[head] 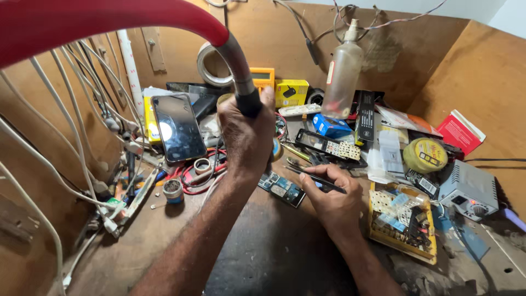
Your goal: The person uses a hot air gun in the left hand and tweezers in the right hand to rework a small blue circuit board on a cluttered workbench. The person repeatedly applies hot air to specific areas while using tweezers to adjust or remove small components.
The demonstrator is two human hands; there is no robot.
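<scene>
backdrop: brown board walls (482, 71) boxing in the bench beyond the hands | left of hands: white cables (71, 126) draped down the wall | underfoot: worn, stained wooden benchtop (274, 252) | light: bright, even

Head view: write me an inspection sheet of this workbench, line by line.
Surface: brown wooden bench, dark worn patch in front.
Job's things: small blue circuit board lying flat; thin dark tool angled toward it; black nozzle of a red-hosed tool above.
Clutter: phone propped up, clear bottle, tape roll, yellow parts tray, grey power unit.
Grippers: left hand wrapped round the nozzle; right hand pinching the thin tool.
Cables: white wires fanned along the left wall.
Surroundings: board walls on three sides.
</scene>
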